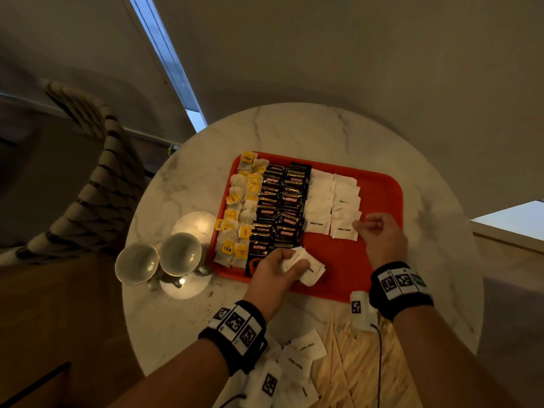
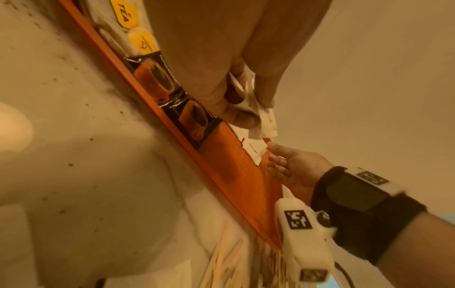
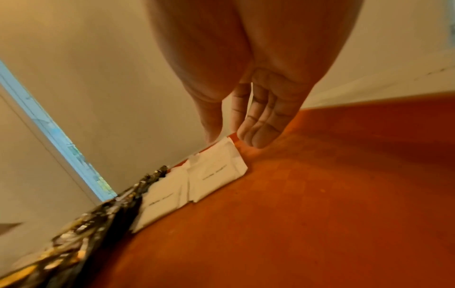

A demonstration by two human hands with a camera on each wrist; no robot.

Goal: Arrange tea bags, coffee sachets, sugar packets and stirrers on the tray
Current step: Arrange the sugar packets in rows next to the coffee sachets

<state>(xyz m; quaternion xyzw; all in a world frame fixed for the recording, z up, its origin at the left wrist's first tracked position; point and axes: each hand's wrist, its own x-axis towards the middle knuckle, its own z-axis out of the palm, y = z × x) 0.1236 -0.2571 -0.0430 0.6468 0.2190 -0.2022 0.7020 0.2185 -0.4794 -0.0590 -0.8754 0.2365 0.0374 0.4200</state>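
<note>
On the red tray (image 1: 379, 195) lie columns of tea bags (image 1: 240, 207), black coffee sachets (image 1: 282, 207) and white sugar packets (image 1: 332, 201). My left hand (image 1: 294, 262) grips a bunch of sugar packets (image 1: 313, 269) over the tray's near edge, beside the coffee column; the left wrist view shows the bunch (image 2: 265, 126) pinched between thumb and fingers. My right hand (image 1: 360, 226) hovers empty, fingers relaxed, at the right edge of the nearest laid sugar packet (image 3: 216, 171). Wooden stirrers (image 1: 362, 366) lie on the table near me.
Loose sugar packets (image 1: 303, 354) lie on the round marble table (image 1: 294, 131) left of the stirrers. Two metal cups (image 1: 137, 262) stand on saucers left of the tray. A striped chair (image 1: 97, 184) is at the far left. The tray's right part is bare.
</note>
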